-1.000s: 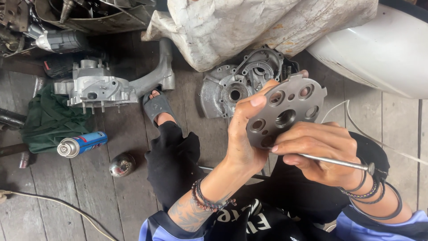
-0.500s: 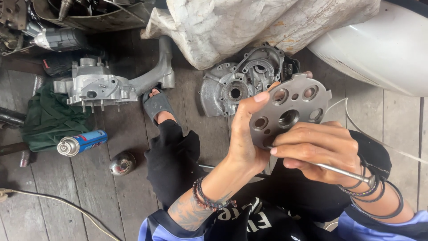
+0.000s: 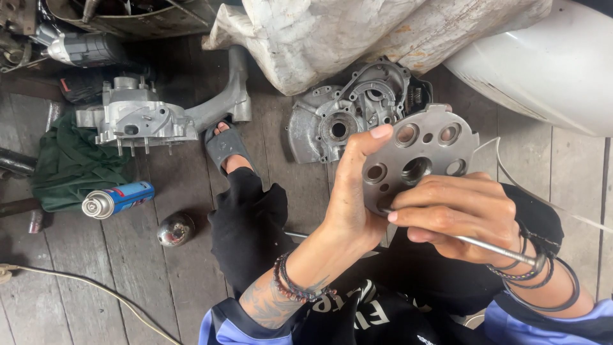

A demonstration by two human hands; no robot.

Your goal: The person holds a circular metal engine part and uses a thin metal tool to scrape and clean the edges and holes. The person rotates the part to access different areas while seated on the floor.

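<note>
Plank floor carries the whole scene. A white curved body panel occupies the upper right, and a stained white sack lies beside it at top centre. Two bare aluminium engine case halves rest on the floor: one at upper left, over a green cloth, the other at centre, directly behind the raised work. The person's sandalled foot sits between the two cases. The round perforated metal plate is held up above the lap, face toward the camera, several circular holes visible. Left hand has its grip closed on the plate's left edge, thumb on the front face, forefinger reaching up along the rim. Right hand lies just below and in front of the plate, its grip closed around a thin metal rod; the rod runs from the plate's lower-left area, under the fingers, out to a flat round head near the right wrist. The rod's tip meets the plate's lower edge; exact contact cannot be confirmed. A blue spray can lies on its side at left, with a small chrome dome near it.
</note>
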